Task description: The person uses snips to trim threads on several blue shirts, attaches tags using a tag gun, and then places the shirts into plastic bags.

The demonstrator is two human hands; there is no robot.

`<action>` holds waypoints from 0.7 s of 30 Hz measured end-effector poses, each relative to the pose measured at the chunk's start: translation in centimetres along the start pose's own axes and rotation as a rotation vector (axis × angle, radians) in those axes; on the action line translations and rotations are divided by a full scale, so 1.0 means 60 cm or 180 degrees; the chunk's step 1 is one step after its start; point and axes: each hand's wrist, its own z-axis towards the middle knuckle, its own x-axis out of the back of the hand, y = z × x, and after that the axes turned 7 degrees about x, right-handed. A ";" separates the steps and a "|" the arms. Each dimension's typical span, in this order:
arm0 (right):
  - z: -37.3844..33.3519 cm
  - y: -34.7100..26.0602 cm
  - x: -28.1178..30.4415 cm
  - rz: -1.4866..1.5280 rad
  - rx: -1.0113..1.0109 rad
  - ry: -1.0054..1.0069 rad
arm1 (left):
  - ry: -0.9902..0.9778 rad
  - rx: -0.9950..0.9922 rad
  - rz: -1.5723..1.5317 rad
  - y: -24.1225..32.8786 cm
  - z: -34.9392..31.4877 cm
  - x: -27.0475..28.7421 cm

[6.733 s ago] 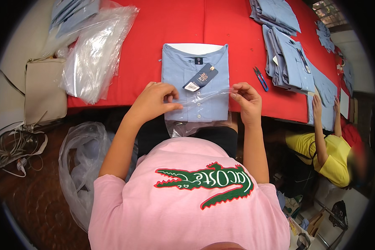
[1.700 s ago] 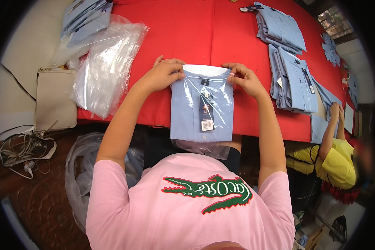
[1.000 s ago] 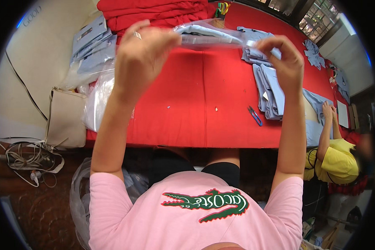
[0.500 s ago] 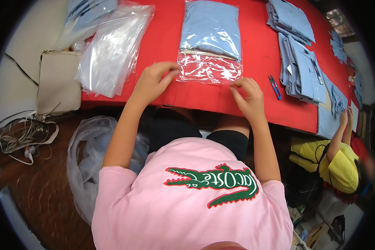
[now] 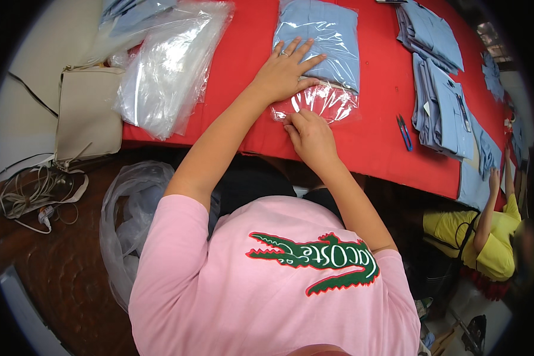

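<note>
A folded light-blue garment (image 5: 332,35) lies inside a clear plastic bag (image 5: 340,108) on the red-covered table. The bag's near end holds no fabric, and red shows through it. My left hand (image 5: 283,76) rests flat across the bag's left side, fingers spread over the garment's lower part, with a ring on one finger. Just nearer to me, my right hand (image 5: 311,137) is closed in a pinch at the near-left edge of the bag; its fingertips seem to grip the film, partly hidden by the hand.
Clear empty bags (image 5: 166,71) are piled at left, beside a beige handbag (image 5: 89,115). Blue thread snips (image 5: 404,133) lie at right, near stacks of folded blue garments (image 5: 442,107). A co-worker in yellow (image 5: 497,252) sits at far right. A large plastic sack (image 5: 127,225) stands below the table edge.
My left hand has moved right and forward onto the bagged garment. My right hand has moved left from the bag's near-right corner to its near-left edge. The co-worker's arms have shifted.
</note>
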 end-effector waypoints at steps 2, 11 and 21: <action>0.002 -0.005 0.002 0.0011 0.0116 0.0150 | 0.0015 0.0006 -0.0061 -0.003 -0.002 0.002; 0.019 -0.019 -0.019 -0.0132 -0.0351 -0.0019 | 0.0064 0.0088 -0.0082 0.002 -0.009 0.003; -0.014 -0.023 0.003 -0.0459 0.1110 0.0104 | 0.0117 0.0164 0.0135 0.008 -0.007 -0.001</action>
